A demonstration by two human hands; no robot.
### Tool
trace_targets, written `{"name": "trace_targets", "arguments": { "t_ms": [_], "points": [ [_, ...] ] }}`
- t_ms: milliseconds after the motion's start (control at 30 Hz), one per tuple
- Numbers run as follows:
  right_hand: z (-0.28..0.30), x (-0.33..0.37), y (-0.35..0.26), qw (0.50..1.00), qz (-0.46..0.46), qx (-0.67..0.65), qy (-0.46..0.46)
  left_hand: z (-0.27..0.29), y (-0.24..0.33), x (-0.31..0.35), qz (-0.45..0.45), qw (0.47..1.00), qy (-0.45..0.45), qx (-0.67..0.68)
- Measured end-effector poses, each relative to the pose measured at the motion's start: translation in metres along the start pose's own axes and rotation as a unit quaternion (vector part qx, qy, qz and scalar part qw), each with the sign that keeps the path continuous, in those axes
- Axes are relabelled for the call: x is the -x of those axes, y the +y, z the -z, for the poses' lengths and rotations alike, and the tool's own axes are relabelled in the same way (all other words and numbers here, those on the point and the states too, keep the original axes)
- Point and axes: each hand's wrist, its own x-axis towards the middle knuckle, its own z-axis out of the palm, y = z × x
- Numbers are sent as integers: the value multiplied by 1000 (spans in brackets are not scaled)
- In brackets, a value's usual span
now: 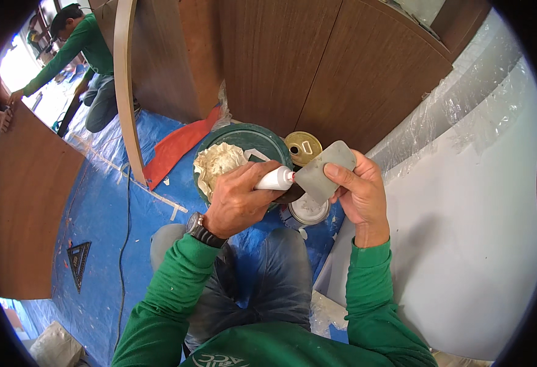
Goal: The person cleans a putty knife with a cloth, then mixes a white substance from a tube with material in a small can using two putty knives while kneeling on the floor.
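My left hand (239,199) is wrapped around a white squeeze tube (274,179), its red tip pointing right. In my right hand (363,192), a thin grey spreader (329,166) is pinched between thumb and fingers. The tube's tip is right at the spreader's left edge; I cannot tell if they touch. Below my hands stands a round dark green tub (262,136) with a crumpled cream-coloured wad (218,166) on it. Beside it are a gold-topped tin (304,144) and an open can (310,211) with whitish material inside, partly hidden by the spreader and my hand.
Brown wood-grain panels (268,61) stand ahead, with a curved upright panel (123,92) at left. Blue sheeting (100,214) covers the floor, bearing a black triangular square (79,263), a cable (125,244) and red material (180,150). A co-worker (91,61) kneels far left near another panel (27,208).
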Motion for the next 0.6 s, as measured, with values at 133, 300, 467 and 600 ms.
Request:
{"name": "trace_targets", "arguments": {
  "t_ms": [133,300,467,600],
  "points": [
    [3,-2,4,999,-20,-46,-16,0,0,0,0,1000,-2,-7],
    [3,-4,8,996,-31,-83,-12,0,-4,2,-3,1000,7,-17],
    [-4,1,-3,998,4,-54,24,2,2,1,88,995,31,47],
    [-12,8,-15,997,56,-8,56,3,1,0,289,938,44,185]
  ]
}}
